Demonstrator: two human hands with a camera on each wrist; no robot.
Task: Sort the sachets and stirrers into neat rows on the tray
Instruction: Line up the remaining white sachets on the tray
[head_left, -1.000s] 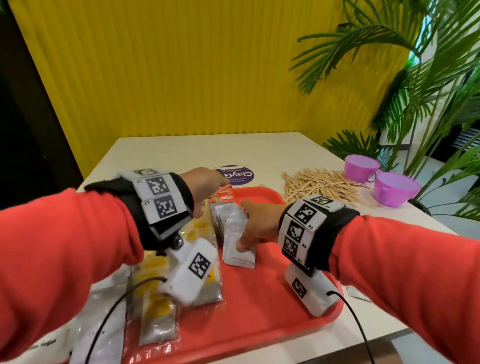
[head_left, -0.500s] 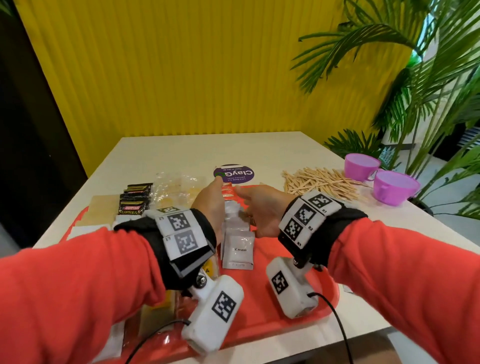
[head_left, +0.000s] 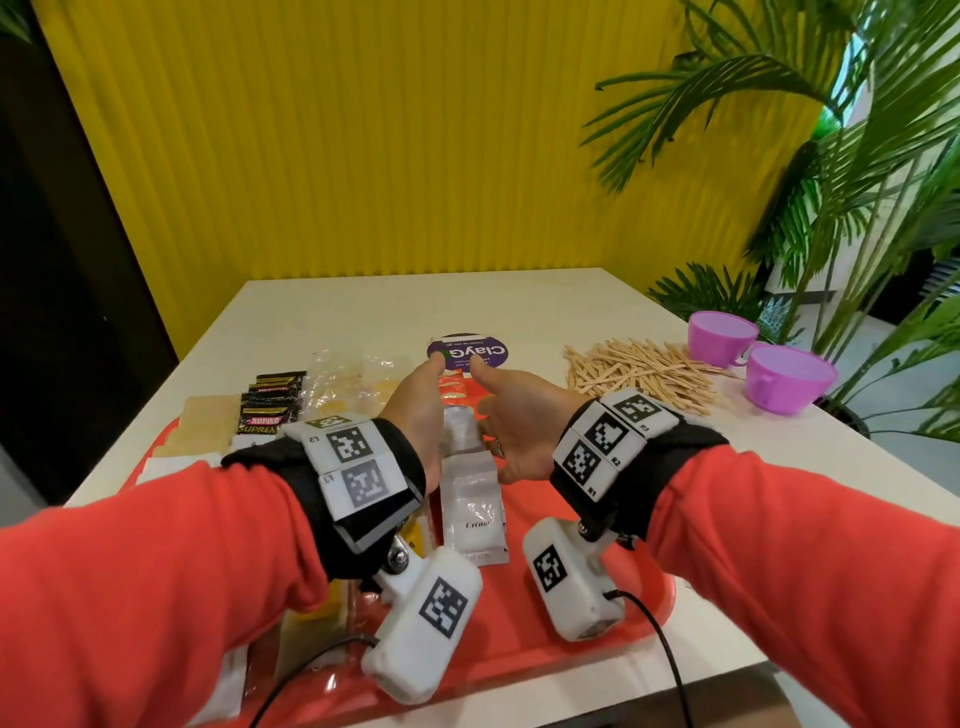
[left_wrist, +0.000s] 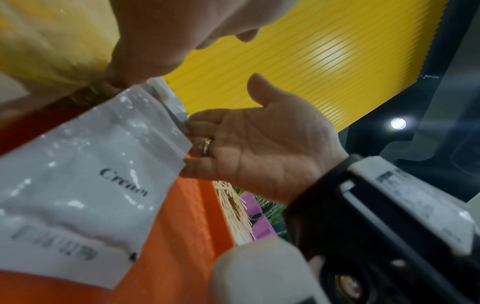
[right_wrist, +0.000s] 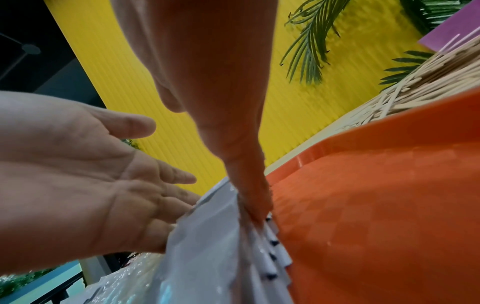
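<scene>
Yellow ribbed wall (head_left: 363, 145) behind a pale desk (head_left: 363, 306), palm plants (head_left: 857, 171) at right, two purple cups (head_left: 753, 358) beside a loose heap of wooden stirrers (head_left: 639, 371) on the desk. Red tray (head_left: 519, 639) holds rows of sachets: black ones (head_left: 270, 408), tan ones (head_left: 205, 428), and a white "Cream" sachet stack (head_left: 472, 499) mid-tray. Left hand (head_left: 418, 410) and right hand (head_left: 524, 421) flank that stack, fingers straight, palms facing, touching its edges.

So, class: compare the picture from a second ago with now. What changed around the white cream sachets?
The right hand let go of the cream sachets; both it and the left hand now press flat against the row's sides. Stirrers and tray stayed put.
</scene>
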